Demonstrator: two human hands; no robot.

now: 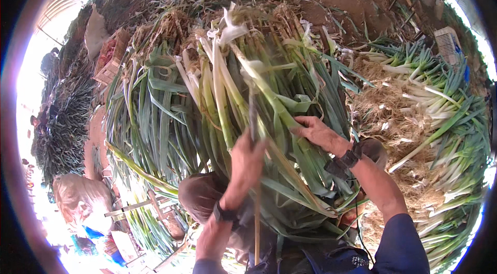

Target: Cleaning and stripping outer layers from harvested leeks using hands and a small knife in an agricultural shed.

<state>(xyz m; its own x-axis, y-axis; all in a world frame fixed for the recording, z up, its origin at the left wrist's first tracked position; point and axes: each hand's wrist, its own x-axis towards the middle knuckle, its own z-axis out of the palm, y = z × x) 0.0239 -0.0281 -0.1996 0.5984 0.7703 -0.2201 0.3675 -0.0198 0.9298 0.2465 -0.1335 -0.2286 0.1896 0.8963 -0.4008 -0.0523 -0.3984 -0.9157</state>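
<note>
In the middle, my left hand (246, 162) is closed round a long knife-like tool. Its dark narrow blade (252, 111) points away from me, and a thin wooden handle (257, 227) runs back below the fist. Motion smears this hand and the tool. My right hand (318, 133) grips a leek (274, 102) by its green part, fingers wrapped round the stem. The leek slants up to the left, with a loose white sheath (231, 31) near its far end. The blade lies against or just beside the leek; I cannot tell which. Beneath lies a thick heap of leeks (171, 98).
Many leeks with dry roots (435, 113) lie along the right side. At the far left stand a wooden crate (110, 59) and a pale sack (95, 33). A large plastic bag (83, 199) sits at lower left. A light plastic crate (447, 45) stands far right.
</note>
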